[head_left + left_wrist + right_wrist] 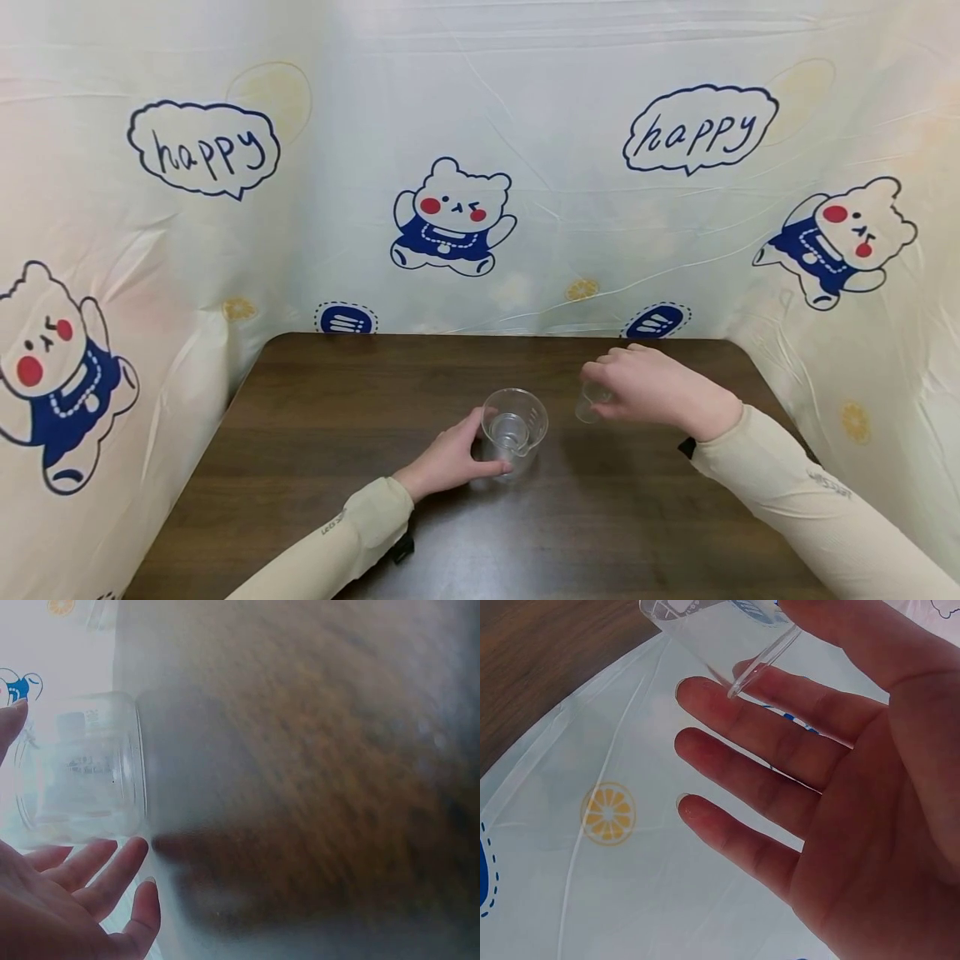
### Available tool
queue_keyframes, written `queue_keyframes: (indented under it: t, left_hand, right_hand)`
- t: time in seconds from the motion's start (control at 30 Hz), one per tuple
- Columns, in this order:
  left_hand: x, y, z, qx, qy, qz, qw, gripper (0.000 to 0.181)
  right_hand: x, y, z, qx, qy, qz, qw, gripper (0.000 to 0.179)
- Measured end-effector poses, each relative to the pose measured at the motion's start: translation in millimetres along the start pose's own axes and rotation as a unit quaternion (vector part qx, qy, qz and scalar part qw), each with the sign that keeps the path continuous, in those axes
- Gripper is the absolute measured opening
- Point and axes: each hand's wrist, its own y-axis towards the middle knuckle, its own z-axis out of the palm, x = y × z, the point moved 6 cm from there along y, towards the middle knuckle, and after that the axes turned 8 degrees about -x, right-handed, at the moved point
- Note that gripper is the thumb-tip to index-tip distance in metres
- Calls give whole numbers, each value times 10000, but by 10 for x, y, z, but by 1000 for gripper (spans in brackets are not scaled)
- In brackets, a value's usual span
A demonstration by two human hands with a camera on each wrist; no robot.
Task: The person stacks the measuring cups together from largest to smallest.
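Observation:
A large clear glass beaker (pixel 534 421) stands upright on the brown table. My left hand (pixel 453 454) holds its side, thumb at the near side and fingers round the far side. Inside this beaker a smaller round outline shows; it looks like another glass vessel, though the clear glass makes it hard to tell. To the right, my right hand (pixel 652 387) pinches a small clear beaker (pixel 712 637) near its rim between thumb and fingers. In the right wrist view the small beaker is tilted, and the other fingers (pixel 735 769) are spread out.
The dark wooden table (pixel 360 383) meets a pale curtain (pixel 555 108) at its back and sides. The curtain carries bear figures, "happy" speech bubbles and orange slices.

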Motion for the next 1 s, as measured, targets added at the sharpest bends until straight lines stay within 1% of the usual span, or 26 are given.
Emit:
queue_keyframes:
  t: [0.3, 0.67, 0.83, 1.0]
  left_hand:
    - [-10, -9, -4, 39, -73, -25, 10000, 85]
    - [-3, -14, -3, 100, -173, -55, 9998, 86]
    - [-9, -17, -12, 129, -282, -107, 9995, 86]
    - [6, -9, -4, 149, -276, -105, 9995, 85]
  right_hand:
    - [67, 88, -6, 122, 195, -58, 9997, 19]
    - [151, 217, -9, -9, 163, -212, 9996, 18]
    - [179, 291, 18, 57, 201, -254, 9995, 17]
    - [211, 365, 48, 115, 274, -252, 9992, 17]
